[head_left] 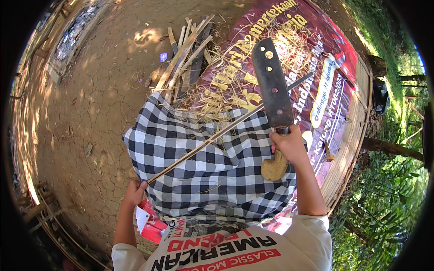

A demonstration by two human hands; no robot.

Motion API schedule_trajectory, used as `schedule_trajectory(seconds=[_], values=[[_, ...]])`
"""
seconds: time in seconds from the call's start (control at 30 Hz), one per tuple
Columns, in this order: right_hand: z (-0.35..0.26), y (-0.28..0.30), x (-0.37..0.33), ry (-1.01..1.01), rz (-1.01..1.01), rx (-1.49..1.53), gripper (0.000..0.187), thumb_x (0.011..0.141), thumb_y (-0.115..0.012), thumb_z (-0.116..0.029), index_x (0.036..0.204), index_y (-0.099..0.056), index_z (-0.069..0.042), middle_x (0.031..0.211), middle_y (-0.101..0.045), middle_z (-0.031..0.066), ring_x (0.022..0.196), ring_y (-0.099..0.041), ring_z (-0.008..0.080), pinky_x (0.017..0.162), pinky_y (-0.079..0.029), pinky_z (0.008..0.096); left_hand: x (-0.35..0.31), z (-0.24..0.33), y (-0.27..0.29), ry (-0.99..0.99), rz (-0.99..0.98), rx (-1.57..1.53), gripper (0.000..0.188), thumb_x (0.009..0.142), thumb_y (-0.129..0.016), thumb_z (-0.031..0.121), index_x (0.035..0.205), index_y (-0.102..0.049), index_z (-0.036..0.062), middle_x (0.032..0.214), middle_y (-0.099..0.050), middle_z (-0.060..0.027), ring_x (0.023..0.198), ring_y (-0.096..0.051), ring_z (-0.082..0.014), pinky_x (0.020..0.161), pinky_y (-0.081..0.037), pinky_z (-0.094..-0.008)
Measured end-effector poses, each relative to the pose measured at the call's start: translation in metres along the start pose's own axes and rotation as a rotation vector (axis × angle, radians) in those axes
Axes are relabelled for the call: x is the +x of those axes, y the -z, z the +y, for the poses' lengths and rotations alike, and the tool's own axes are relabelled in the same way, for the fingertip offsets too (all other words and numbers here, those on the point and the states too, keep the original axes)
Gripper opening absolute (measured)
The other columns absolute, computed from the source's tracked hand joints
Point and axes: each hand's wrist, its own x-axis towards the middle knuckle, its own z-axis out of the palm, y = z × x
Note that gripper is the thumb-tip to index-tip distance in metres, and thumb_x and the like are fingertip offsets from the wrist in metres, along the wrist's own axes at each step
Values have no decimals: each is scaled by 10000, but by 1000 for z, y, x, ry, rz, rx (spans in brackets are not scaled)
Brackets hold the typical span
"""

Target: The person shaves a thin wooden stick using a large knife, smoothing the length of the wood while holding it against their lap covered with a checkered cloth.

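Observation:
My right hand (pixel 290 143) is closed round the curved wooden handle of a broad dark machete (pixel 274 92), its blade pointing away from me with several holes along it. In my left hand (pixel 134 193), pinched at the near end, is a long thin bamboo strip (pixel 203 147). It slants up to the right over my lap and passes behind the blade, which hides part of it; the dark far tip shows beyond. Whether blade and strip touch, I cannot tell. A black-and-white checked cloth (pixel 190 169) covers my lap beneath both hands.
Ahead, split bamboo pieces (pixel 185 58) lie in a pile. Curly shavings (pixel 226 88) are scattered over a maroon printed banner (pixel 334 95), edged at right by a bamboo slat surface (pixel 350 147). Cracked bare earth (pixel 86 122) extends to the left; greenery (pixel 393 198) grows at right.

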Motion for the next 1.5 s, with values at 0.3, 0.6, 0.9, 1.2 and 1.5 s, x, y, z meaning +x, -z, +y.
schedule_trajectory(seconds=[0.3, 0.6, 0.9, 1.2, 1.5], values=[[-24, 28, -7, 82, -21, 212, 132, 751, -654, 24, 825, -544, 21, 626, -571, 84, 493, -570, 168, 466, -492, 319, 0, -1, -6, -31, 21, -47, 554, 925, -567, 379, 536, -391, 26, 502, -328, 19, 513, -318, -86, 442, -270, -348], [-4, 6, -19, -7, -246, 158, 155, 744, -648, 38, 857, -542, 33, 638, -572, 87, 514, -586, 182, 498, -491, 316, -1, -5, -3, -30, -5, -62, 582, 930, -558, 424, 533, -418, 22, 493, -348, 19, 502, -324, -90, 443, -275, -344], [-8, -22, -22, -61, -264, 26, 121, 738, -647, 33, 817, -555, 40, 642, -586, 82, 532, -590, 160, 523, -490, 306, 0, -17, -8, -49, 35, -54, 565, 938, -556, 406, 547, -437, 15, 472, -378, 15, 483, -349, -89, 438, -285, -345], [-27, -32, -21, 28, -289, 104, 92, 748, -637, 40, 808, -568, 33, 648, -577, 73, 520, -577, 155, 509, -481, 308, -4, -18, -17, -44, 60, -94, 601, 942, -545, 404, 504, -416, 13, 469, -373, -7, 477, -355, -95, 432, -297, -343], [-9, -37, -29, 17, -236, 97, 94, 745, -624, 41, 807, -556, 24, 619, -578, 77, 509, -577, 159, 499, -465, 296, -6, 6, -9, 0, 54, -42, 597, 935, -552, 411, 534, -456, -20, 468, -372, -21, 494, -373, -108, 448, -330, -362]])
